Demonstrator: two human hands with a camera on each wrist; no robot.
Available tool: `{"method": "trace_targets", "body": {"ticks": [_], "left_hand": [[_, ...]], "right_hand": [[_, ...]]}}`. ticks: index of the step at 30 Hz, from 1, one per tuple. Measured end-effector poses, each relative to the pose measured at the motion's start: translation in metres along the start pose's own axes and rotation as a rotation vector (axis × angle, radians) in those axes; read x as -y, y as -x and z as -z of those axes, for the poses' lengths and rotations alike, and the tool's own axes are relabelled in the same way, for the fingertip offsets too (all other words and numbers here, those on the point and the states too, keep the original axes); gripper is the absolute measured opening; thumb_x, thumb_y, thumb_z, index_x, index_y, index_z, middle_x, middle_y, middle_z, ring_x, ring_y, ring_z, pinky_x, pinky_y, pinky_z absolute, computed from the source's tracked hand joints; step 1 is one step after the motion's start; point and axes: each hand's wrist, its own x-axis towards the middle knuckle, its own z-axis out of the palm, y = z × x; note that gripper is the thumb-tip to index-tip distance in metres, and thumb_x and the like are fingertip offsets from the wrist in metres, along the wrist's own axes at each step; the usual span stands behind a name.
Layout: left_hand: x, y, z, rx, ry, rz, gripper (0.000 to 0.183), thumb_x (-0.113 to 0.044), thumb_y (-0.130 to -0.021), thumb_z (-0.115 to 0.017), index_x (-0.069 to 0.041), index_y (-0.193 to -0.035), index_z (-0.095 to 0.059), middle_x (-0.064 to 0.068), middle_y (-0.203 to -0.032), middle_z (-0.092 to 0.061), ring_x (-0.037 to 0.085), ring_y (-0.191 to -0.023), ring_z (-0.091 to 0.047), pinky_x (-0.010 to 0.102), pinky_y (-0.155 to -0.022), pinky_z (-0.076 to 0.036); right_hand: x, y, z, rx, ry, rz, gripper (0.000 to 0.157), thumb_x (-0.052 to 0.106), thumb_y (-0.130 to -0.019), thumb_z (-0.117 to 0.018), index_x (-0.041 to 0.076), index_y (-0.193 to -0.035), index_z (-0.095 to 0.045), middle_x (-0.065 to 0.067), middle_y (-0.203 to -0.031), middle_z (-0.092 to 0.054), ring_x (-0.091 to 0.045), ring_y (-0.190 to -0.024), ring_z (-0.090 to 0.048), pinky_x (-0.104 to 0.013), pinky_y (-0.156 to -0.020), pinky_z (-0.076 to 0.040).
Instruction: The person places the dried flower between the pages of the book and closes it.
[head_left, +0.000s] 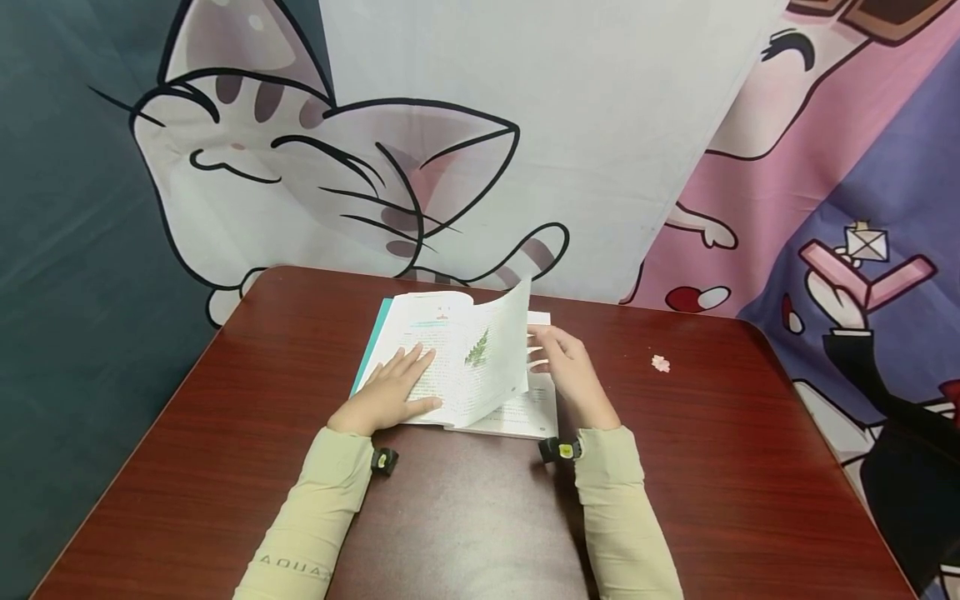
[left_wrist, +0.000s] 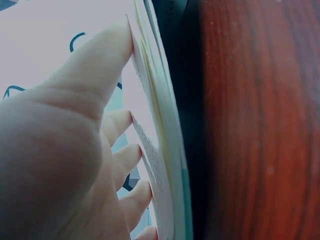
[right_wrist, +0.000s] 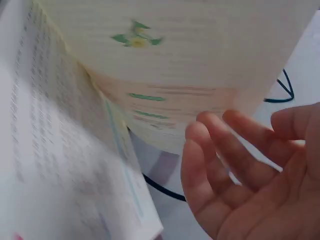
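Note:
An open book (head_left: 417, 329) with a teal cover edge lies on the table in the head view. My left hand (head_left: 385, 393) rests on its left page, fingers spread and fairly straight. One page (head_left: 495, 354), printed with a green leafy picture, stands raised and curves over the right side. Beside that page's free edge is my right hand (head_left: 568, 367), its fingers loosely bent. In the right wrist view, the fingertips (right_wrist: 199, 131) are right at the raised page and the thumb is held apart from it. The left wrist view shows my left fingers along the printed page (left_wrist: 152, 165).
A dark reddish-brown table (head_left: 225, 467) carries the book. A small pale pink flower-shaped piece (head_left: 660, 363) lies to the right. Behind the table hangs a cloth printed with a cartoon cat (head_left: 247, 192). Each wrist wears a small black camera (head_left: 385, 461).

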Motion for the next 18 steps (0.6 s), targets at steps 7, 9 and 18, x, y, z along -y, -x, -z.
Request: {"method": "trace_targets", "body": {"ticks": [7, 9, 18], "left_hand": [[-0.001, 0.000, 0.001, 0.002, -0.002, 0.005, 0.081, -0.045, -0.099, -0.062, -0.009, -0.162, -0.025, 0.018, -0.168, -0.017, 0.044, -0.153, -0.010, 0.068, -0.118, -0.011], [-0.001, -0.001, 0.001, 0.003, -0.003, 0.009, 0.081, -0.046, -0.099, -0.062, -0.009, -0.162, -0.025, 0.018, -0.168, -0.016, 0.044, -0.153, -0.010, 0.067, -0.118, -0.011], [-0.002, -0.001, 0.000, 0.003, 0.001, 0.010, 0.082, -0.047, -0.099, -0.062, -0.010, -0.162, -0.025, 0.017, -0.168, -0.016, 0.043, -0.153, -0.010, 0.066, -0.119, -0.011]], "right_hand": [[-0.015, -0.002, -0.034, 0.199, 0.117, 0.047, 0.038, 0.014, -0.097, -0.063, 0.001, -0.132, -0.062, -0.019, -0.132, -0.064, -0.032, -0.125, -0.056, -0.052, -0.108, -0.041], [-0.020, -0.001, -0.044, 0.233, 0.098, 0.036, 0.044, 0.012, -0.094, -0.066, -0.001, -0.136, -0.059, -0.021, -0.134, -0.062, -0.033, -0.128, -0.055, -0.051, -0.109, -0.041], [-0.023, 0.006, -0.063, 0.264, 0.147, 0.010, 0.052, 0.010, -0.098, -0.058, 0.006, -0.149, -0.050, -0.017, -0.140, -0.059, -0.029, -0.115, -0.063, -0.044, -0.096, -0.052]]}}
